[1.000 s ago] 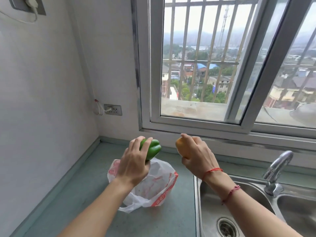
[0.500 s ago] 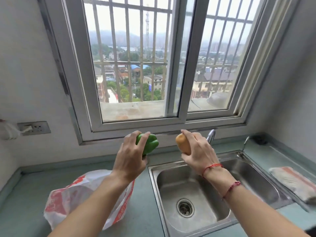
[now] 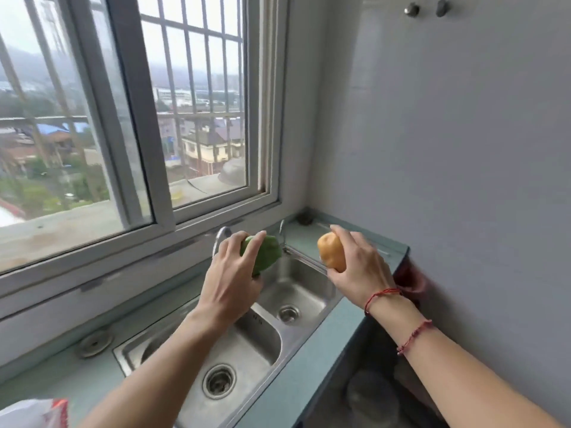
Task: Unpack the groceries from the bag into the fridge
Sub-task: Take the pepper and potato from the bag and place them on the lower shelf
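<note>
Fingers [image 3: 251, 251] of the left hand [image 3: 230, 285] clasp a green pepper [image 3: 265, 253] above the sink [image 3: 247, 344]; the right hand [image 3: 360, 273] grips a potato [image 3: 331, 251] over the tabletop [image 3: 309, 372] edge. The bag [image 3: 34, 413] lies at bottom left, well apart.

A double sink [image 3: 247, 359] sits in the counter [image 3: 315, 375] at the centre, one basin toward 7 o'clock and the other toward 1 o'clock of the divider. Behind it, toward 11 o'clock, the window [image 3: 133, 118] runs along the back wall, with the tap [image 3: 221, 239] between sill and sink. The left hand [image 3: 230, 285] holds a pepper [image 3: 265, 253] above the farther basin; at 3 o'clock of it, apart, the right hand [image 3: 358, 273] holds a potato [image 3: 331, 251] over the sink's right rim. The bag [image 3: 34, 413] lies on the counter at 8 o'clock, at the frame's corner. A wall [image 3: 463, 149] stands at 3 o'clock
</note>
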`<state>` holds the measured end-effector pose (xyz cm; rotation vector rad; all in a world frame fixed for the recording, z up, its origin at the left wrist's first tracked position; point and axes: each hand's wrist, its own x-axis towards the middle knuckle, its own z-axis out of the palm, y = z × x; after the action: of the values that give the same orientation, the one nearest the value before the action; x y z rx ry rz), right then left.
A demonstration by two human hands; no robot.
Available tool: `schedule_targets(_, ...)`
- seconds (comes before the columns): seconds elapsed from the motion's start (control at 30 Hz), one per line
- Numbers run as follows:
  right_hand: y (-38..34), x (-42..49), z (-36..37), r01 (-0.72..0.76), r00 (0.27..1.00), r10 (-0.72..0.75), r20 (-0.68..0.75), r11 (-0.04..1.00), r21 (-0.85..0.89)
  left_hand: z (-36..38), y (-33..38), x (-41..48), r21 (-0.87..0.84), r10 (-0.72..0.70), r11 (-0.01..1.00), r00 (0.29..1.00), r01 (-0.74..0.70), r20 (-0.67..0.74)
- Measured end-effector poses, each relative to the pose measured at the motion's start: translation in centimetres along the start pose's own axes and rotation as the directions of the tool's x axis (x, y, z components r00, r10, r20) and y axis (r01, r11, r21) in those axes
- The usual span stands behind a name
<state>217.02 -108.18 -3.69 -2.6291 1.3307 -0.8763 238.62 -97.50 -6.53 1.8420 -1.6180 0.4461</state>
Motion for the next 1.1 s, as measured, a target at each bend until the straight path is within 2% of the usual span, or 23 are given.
schedule_targets(0.27, 14.2, -2.5, -6.9, -0.258, 0.964, 0.248, -0.096, 0.961, -0.104, 9.1, 13.6, 6.1, -0.170, 0.196, 0.968, 0.979, -0.184, 0.058)
schedule_targets(0.57, 25.2, -7.5, -13.2, -0.478, 0.875, 0.446, -0.188, 0.858, -0.188, 16.2, 26.5, 10.3, -0.353, 0.370, 0.881, 0.924, -0.316, 0.097)
schedule_targets(0.73, 29.3, -12.2, -16.8, -0.649, 0.758, 0.591, -0.275, 0.726, -0.228, 20.2, 33.7, 11.3, -0.479, 0.534, 0.768, 0.837, -0.425, 0.115)
schedule_targets(0.87, 31.0, -15.5, -19.2, -0.772, 0.634, 0.688, -0.354, 0.588, -0.242, 22.1, 38.4, 11.5, -0.568, 0.633, 0.671, 0.767, -0.476, 0.104)
schedule_targets(1.1, 31.3, -21.0, -22.1, -0.884, 0.468, 0.748, -0.470, 0.397, -0.247, 24.0, 45.4, 10.5, -0.667, 0.772, 0.499, 0.634, -0.553, 0.052)
